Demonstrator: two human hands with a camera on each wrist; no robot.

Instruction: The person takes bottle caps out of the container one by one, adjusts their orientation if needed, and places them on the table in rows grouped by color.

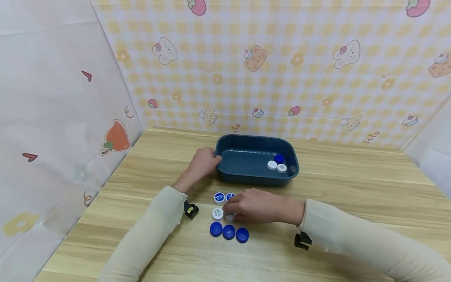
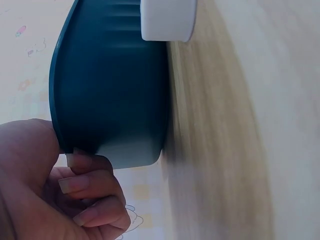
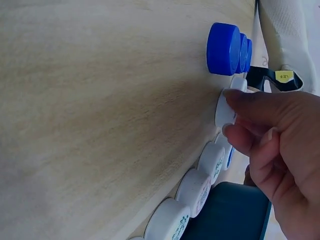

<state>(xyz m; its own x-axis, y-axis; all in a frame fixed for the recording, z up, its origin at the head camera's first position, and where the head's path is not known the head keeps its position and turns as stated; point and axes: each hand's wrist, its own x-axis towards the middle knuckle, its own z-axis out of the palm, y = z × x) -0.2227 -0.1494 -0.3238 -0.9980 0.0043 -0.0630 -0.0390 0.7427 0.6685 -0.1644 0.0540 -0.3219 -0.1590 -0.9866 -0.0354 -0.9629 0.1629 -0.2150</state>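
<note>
My left hand (image 1: 205,159) grips the left end of a dark teal plastic basin (image 1: 253,179), its rim (image 2: 52,95) between thumb and curled fingers in the left wrist view. Thumb and fingertips of my right hand (image 1: 253,205) pinch a white bottle cap (image 3: 226,111) low over the table. Left of that hand lies another white cap (image 1: 217,213) with green print. Behind are two white caps with blue tops, one cap (image 1: 219,198) in full view and one cap (image 1: 230,196) partly covered by my right hand. Three blue caps (image 1: 228,232) form a front row.
Inside the basin, at its right end, sit a blue cap (image 1: 279,158) and two white caps (image 1: 272,165). The right wrist view shows several printed white caps (image 3: 194,192) in a line beside the basin. A patterned cloth (image 1: 225,66) hangs behind the wooden table (image 1: 352,188).
</note>
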